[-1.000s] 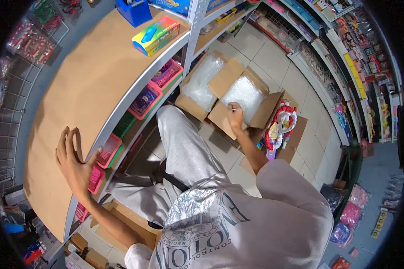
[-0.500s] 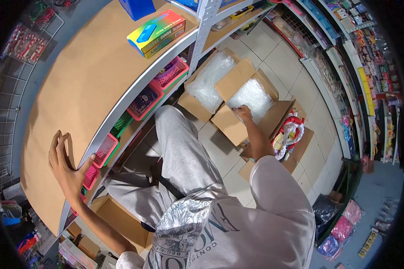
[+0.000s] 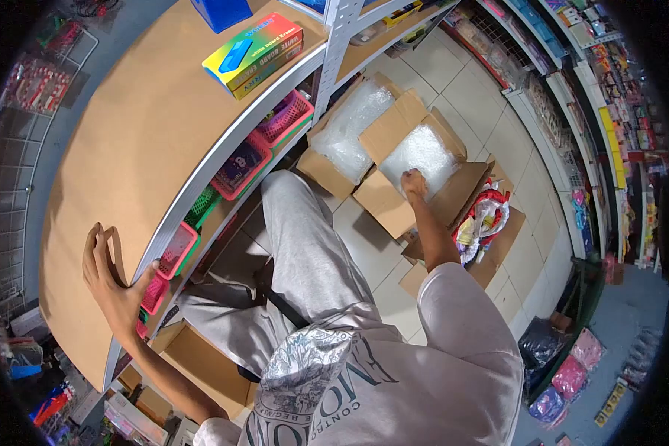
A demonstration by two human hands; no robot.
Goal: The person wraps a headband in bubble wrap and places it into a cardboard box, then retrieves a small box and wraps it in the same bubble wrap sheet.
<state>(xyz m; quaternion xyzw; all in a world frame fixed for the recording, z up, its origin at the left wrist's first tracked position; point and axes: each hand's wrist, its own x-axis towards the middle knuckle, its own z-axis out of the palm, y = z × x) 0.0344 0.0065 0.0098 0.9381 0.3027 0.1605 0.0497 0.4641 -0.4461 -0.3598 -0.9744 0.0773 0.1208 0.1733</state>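
My left hand [image 3: 116, 288] rests on the brown shelf top [image 3: 149, 141], fingers spread and the thumb reaching over its pale front edge. My right hand [image 3: 415, 184] reaches down to an opened cardboard box [image 3: 383, 205] on the floor. Its fingers are curled at the near side of the clear bubble wrap [image 3: 427, 154] filling that box, and seem to pinch it. Whatever lies beneath the wrap is hidden. A second open box [image 3: 324, 174], also holding bubble wrap [image 3: 353, 123], stands just to the left.
A whiteboard eraser box [image 3: 254, 56] sits on the shelf top near a metal upright [image 3: 338, 44]. Pink and green baskets [image 3: 241, 169] line the shelf below. Red and white packaging [image 3: 487, 215] lies on cardboard right of my arm. Stocked racks [image 3: 602, 126] stand at far right.
The view has shifted slightly. My right hand stays at the near side of the bubble wrap, a little further right over it. My left hand remains on the shelf edge.
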